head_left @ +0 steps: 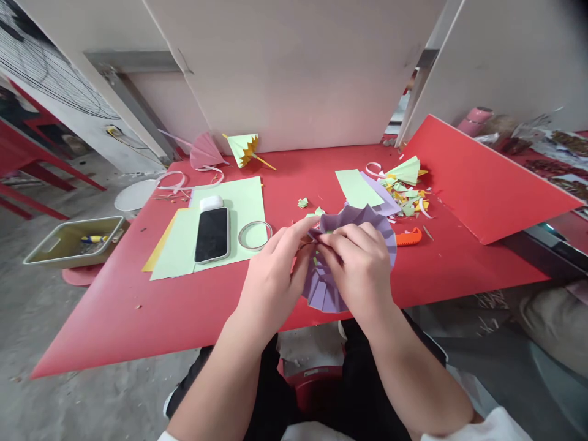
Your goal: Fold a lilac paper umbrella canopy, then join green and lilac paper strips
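L hand (280, 263): pinching purple paper (321, 295)
R hand (362, 263): pinching same, tips nr L's
Table (193, 309): front edge nr wrists; room btwn it & phone (212, 234)

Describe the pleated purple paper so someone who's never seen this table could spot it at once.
On the red table, look toward the near edge, where the left hand and right hand meet. The pleated purple paper is in their grasp, showing on both sides of the right hand. Unlike the flat lilac sheet farther back, it has many folds and a jagged rim.
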### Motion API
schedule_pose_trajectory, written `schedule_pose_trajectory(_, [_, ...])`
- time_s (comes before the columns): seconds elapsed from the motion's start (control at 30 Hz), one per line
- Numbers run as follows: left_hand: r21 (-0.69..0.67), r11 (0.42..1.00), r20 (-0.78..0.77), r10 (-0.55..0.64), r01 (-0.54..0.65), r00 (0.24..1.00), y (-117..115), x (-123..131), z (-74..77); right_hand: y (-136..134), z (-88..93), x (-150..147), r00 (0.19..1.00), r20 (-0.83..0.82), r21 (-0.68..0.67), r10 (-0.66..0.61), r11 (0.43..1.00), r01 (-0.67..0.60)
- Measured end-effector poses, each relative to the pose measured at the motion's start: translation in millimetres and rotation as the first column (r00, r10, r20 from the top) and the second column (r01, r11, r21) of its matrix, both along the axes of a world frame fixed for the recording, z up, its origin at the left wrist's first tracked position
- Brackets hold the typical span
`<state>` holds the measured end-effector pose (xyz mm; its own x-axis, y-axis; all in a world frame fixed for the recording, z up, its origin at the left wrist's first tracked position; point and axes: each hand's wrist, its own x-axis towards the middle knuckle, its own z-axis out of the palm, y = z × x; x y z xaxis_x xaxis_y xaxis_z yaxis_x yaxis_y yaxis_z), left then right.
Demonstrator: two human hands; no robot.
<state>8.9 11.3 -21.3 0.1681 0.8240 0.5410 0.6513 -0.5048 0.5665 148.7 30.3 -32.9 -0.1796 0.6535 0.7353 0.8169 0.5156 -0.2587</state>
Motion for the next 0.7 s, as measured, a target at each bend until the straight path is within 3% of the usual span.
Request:
schedule_pose_trajectory(0.23, [0.055, 0.992, -0.139, 0.120, -0.113, 0.983, -2.0, -0.4, 3.8, 0.2, 2.1, -0.1, 1.000, 0.009, 0.007, 0.020, 1.000, -0.020])
schedule_pose_trajectory(0.33, [0.019, 0.994, -0.172, 0.111, -0.110, 0.979, -2.2, -0.7, 5.2, 0.5, 2.7, 0.2, 0.999, 0.026, -0.010, 0.023, 1.000, -0.023])
schedule_pose_trajectory(0.7, [-0.046, 0.996, -0.087, 0.075, -0.079, 0.993, -0.7, -3.4, 4.2, -1.0, 5.5, -2.3, 1.000, -0.019, -0.014, 0.023, 1.000, -0.023])
